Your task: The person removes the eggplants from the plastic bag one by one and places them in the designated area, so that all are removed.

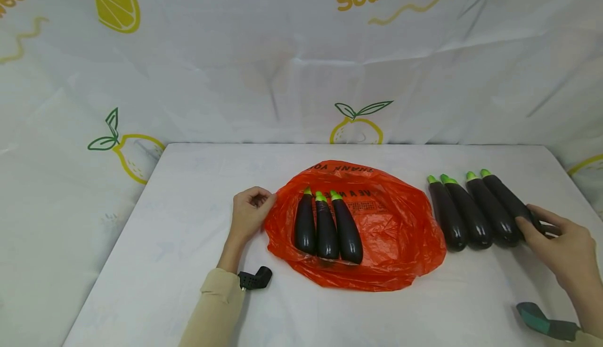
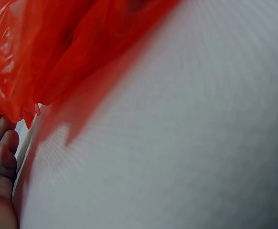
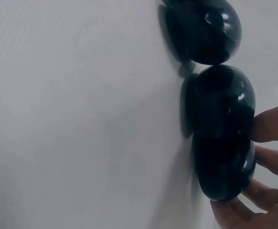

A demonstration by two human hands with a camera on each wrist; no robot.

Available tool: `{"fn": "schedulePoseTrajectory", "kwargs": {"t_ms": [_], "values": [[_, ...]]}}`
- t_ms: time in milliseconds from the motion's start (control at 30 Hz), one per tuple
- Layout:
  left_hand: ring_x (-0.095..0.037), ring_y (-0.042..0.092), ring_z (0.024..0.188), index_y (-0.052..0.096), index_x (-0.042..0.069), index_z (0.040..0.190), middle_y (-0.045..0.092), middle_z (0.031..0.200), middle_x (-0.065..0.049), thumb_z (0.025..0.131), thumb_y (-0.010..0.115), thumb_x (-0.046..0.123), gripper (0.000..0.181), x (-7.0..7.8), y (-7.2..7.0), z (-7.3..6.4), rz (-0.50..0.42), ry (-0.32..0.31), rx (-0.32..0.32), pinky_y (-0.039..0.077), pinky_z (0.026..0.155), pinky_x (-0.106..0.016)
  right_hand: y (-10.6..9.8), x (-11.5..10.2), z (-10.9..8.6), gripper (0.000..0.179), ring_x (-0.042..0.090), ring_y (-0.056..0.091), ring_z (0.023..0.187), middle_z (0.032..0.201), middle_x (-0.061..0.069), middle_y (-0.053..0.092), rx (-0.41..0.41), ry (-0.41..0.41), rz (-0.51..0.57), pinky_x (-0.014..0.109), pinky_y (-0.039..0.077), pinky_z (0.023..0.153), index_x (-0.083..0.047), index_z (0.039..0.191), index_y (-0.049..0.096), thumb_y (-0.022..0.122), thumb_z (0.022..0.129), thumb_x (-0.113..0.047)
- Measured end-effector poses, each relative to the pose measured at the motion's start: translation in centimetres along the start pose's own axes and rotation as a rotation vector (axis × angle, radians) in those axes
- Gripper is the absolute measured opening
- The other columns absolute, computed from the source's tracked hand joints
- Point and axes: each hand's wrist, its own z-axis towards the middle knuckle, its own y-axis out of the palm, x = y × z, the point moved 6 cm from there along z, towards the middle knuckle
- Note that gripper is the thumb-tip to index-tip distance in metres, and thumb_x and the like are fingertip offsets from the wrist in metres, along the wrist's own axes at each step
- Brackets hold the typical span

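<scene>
An orange-red plastic bag (image 1: 393, 232) lies spread on the table, its mouth wide. Three dark eggplants (image 1: 348, 232) with green stem ends rest side by side in its left half. My left hand (image 1: 250, 213) pinches the bag's left edge between thumb and fingers. At the right, my right hand (image 1: 562, 242) grips the lower end of the rightmost eggplant (image 1: 506, 198), thumb on one side and fingers round the other. In the right wrist view, that eggplant (image 3: 225, 169) sits against its neighbour (image 3: 225, 100), close over the white cloth.
Several eggplants (image 1: 447, 213) stand in a slanted row right of the bag, the leftmost right at its rim. A white cloth covers the table (image 1: 212, 164). Behind it hangs a white curtain (image 1: 226, 75) with lemon prints. Each wrist wears a small camera (image 1: 256, 279).
</scene>
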Motion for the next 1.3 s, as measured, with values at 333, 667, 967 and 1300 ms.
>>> {"fn": "schedulePoseTrajectory", "kwargs": {"t_ms": [333, 667, 967, 1300], "values": [[-0.011, 0.049, 0.065, 0.073, 0.004, 0.080, 0.064, 0.072, -0.012, 0.089, 0.072, 0.007, 0.010, -0.1, 0.0, -0.1, -0.011, -0.004, -0.002, 0.041, 0.061, -0.019, 0.1, 0.1, 0.0, 0.055, 0.069, 0.046, 0.117, 0.138, 0.049, 0.044, 0.010, 0.011, 0.003, 0.002, 0.023, 0.051, 0.011, 0.147, 0.043, 0.054, 0.101, -0.018], [-0.011, 0.050, 0.064, 0.073, 0.004, 0.080, 0.064, 0.072, -0.012, 0.089, 0.073, 0.007, 0.010, -0.1, 0.0, -0.1, -0.012, -0.003, 0.000, 0.042, 0.060, -0.019, 0.0, -0.1, -0.6, 0.054, 0.061, 0.047, 0.126, 0.144, 0.044, 0.044, 0.060, 0.037, 0.035, 0.004, 0.041, 0.080, 0.007, 0.148, 0.044, 0.055, 0.101, -0.016], [-0.010, 0.050, 0.064, 0.073, 0.004, 0.081, 0.065, 0.072, -0.011, 0.089, 0.073, 0.008, 0.009, 0.0, 0.0, -0.1, -0.007, 0.007, 0.003, 0.042, 0.060, -0.019, -0.8, -1.9, -1.5, 0.052, 0.057, 0.039, 0.141, 0.154, 0.036, 0.040, 0.139, 0.037, 0.087, 0.062, 0.032, 0.119, 0.003, 0.148, 0.047, 0.058, 0.100, -0.011], [-0.010, 0.050, 0.064, 0.073, 0.004, 0.080, 0.065, 0.071, -0.010, 0.089, 0.073, 0.008, 0.009, 0.1, -0.1, 0.0, 0.005, 0.015, 0.003, 0.042, 0.060, -0.020, -1.7, -4.6, -2.4, 0.046, -0.027, 0.031, 0.094, 0.119, -0.024, 0.055, 0.231, -0.119, 0.161, -0.001, 0.030, 0.103, 0.000, 0.136, 0.062, 0.070, 0.094, -0.014]]}}
